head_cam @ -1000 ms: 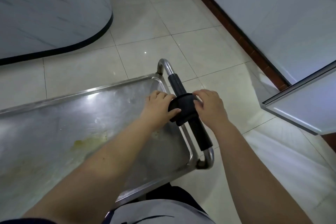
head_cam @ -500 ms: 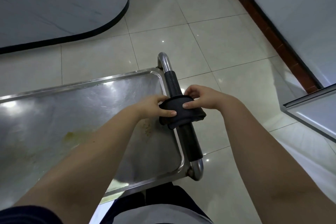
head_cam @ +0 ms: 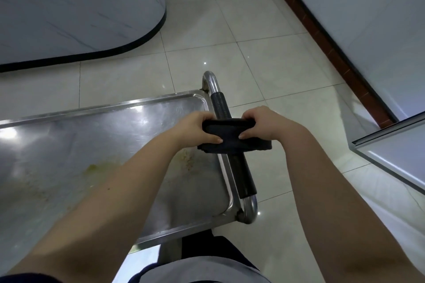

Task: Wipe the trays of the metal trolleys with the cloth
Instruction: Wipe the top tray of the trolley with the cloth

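A folded black cloth [head_cam: 232,139] lies stretched across the trolley's black-sleeved handle [head_cam: 241,174]. My left hand [head_cam: 195,128] grips its left end and my right hand [head_cam: 262,124] grips its right end, thumbs pressed on top of the cloth. Below my left arm lies the trolley's steel top tray [head_cam: 69,135], with yellowish smears and crumbs near its middle and right side. My forearms cover part of the tray's near half.
The trolley stands on a glossy tiled floor [head_cam: 264,64]. A curved pale counter with a black base [head_cam: 80,18] is at the back left. A wall with a red-brown skirting [head_cam: 326,37] runs along the right, and a light panel edge [head_cam: 391,151] juts in at right.
Both hands have pulled the bunched cloth out flatter and wider over the handle. The view has shifted slightly; the trolley has stayed put.
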Demonstrator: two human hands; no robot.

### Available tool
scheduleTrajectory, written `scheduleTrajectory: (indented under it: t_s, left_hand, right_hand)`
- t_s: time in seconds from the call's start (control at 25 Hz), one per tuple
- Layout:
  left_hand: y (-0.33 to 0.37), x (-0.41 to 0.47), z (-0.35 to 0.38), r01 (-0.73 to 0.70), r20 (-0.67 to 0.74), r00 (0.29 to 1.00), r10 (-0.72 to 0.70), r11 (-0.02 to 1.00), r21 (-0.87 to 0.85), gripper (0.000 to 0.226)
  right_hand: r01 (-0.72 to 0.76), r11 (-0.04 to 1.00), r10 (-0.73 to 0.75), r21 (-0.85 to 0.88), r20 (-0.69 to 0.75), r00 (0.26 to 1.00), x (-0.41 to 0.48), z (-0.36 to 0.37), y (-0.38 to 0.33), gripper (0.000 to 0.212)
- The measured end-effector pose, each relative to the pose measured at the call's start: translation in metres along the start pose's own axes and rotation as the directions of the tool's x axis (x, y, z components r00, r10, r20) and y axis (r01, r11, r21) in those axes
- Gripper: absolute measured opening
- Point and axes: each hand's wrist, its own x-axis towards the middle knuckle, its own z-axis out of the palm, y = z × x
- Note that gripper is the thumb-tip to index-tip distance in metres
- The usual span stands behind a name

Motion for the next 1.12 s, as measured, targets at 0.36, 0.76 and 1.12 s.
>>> scheduleTrajectory:
  t_s: [0.36,0.76,1.12]
  left_hand:
    - [-0.02,-0.112,-0.001,-0.055,-0.217,0.932,0.289,0.706,0.706,0.029]
    - [-0.144,-0.248,0.038,-0.002,-0.242,0.937,0.252,0.696,0.718,0.029]
    - [-0.156,-0.244,0.088,0.027,-0.172,0.982,0.083,0.831,0.555,0.029]
  right_hand:
    - [0.093,0.933,-0.195,-0.347,-0.271,0.943,-0.063,0.084,-0.078,0.021]
    - [0.098,0.821,-0.318,-0.563,-0.306,0.897,-0.131,0.263,-0.129,0.028]
    - [0.077,0.844,-0.14,-0.53,-0.08,0.987,-0.128,0.272,-0.088,0.039]
